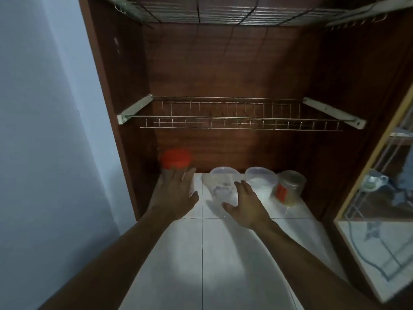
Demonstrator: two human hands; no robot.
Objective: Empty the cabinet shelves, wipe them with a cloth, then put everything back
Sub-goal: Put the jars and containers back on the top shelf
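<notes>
Under my left fingers point(173, 177), in the cabinet's back left corner, the red-lidded jar point(177, 158) is standing upright. The fingers are lying over its front, and I cannot tell whether they are gripping it. My right fingers point(242, 186) are hanging open and spread just beside the clear tub point(221, 184). Right of them, a tub of white powder point(260, 180) and an orange-labelled jar point(290, 189) are sitting on the tiled shelf point(223, 253).

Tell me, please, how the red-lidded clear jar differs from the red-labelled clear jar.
The red-lidded clear jar stands far left, touched by the left hand; the red-labelled clear jar stands far right, untouched. The first's lid is red, the second's is not. Both stand on the tiled shelf.
</notes>
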